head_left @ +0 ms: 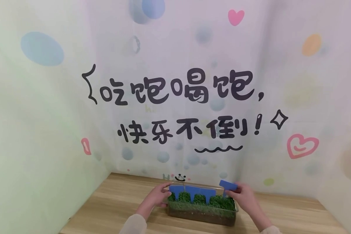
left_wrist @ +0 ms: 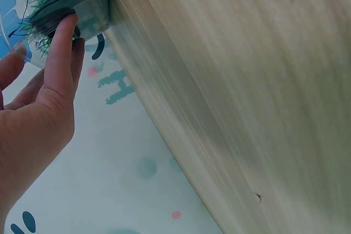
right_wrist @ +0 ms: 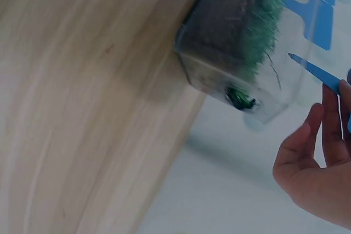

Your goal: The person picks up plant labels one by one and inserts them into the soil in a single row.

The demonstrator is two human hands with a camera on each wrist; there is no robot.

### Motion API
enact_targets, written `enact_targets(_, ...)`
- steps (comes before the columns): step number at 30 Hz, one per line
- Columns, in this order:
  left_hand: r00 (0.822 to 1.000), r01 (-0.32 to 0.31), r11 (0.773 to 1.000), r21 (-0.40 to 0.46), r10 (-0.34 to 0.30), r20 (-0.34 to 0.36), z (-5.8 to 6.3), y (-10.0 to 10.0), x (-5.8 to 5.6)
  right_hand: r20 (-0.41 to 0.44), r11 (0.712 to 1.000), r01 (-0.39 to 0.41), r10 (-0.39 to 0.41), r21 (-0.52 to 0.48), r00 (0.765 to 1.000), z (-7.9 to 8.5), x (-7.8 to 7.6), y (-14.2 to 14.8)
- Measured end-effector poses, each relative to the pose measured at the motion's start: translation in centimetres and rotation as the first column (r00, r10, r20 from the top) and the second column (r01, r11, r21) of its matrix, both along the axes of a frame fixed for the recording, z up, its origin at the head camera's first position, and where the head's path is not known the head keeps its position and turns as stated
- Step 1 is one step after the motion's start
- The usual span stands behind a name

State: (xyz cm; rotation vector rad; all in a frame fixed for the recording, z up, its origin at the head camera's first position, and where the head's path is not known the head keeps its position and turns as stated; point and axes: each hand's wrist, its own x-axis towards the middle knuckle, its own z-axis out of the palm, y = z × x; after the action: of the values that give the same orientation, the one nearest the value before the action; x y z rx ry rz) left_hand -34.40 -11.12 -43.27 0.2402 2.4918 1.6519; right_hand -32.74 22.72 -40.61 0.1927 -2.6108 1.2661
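Note:
A clear plastic box [head_left: 203,218] holds dark soil with green grass [head_left: 222,202] on top. Several blue T-shaped plant labels [head_left: 192,189] stand upright in the grass. At the box's left end is my left hand [head_left: 155,198], its extended fingers touching the end wall; in the left wrist view the index finger [left_wrist: 59,53] lies against the plastic. My right hand [head_left: 245,198] pinches another blue plant label [head_left: 228,185] by its wide head above the right end. In the right wrist view, this label's pointed tip [right_wrist: 299,60] is above the grass.
The box rests on a wood-grain table [head_left: 114,208] near its back edge. Behind it hangs a pale printed backdrop [head_left: 175,48] with black lettering, hearts and colored dots. More backdrop closes in on both sides.

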Motion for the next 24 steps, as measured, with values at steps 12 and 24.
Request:
enact_targets(12,1.000,0.009,1.000,-0.007,-0.009,0.030,0.1,0.1,0.1,0.022,0.987,0.057,-0.061,0.150,0.998,-2.3,-0.6,-0.8)
enact_targets(24,0.999,0.002,1.000,-0.018,-0.001,0.046,0.2,0.0,-0.3,-0.056,0.959,0.061,-0.047,0.276,0.997,-3.0,-1.1,-0.1)
